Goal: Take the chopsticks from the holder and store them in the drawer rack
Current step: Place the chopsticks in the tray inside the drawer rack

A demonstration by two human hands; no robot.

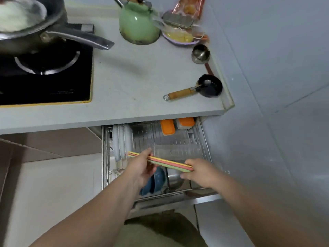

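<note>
The pan (23, 22) runs off the top and left edges, its white contents blurred. The kettle (138, 24) loses its top and handle at the upper edge, and the orange packet (191, 6) behind it is cut off too. Under the surface (124, 82), the far end of the drawer rack (178, 138) is hidden. The right hand (201, 172) covers one end of the chopsticks (165, 161); the left hand (142, 166) hides part of the blue bowls (156, 180). Both arms leave the bottom edge.
</note>
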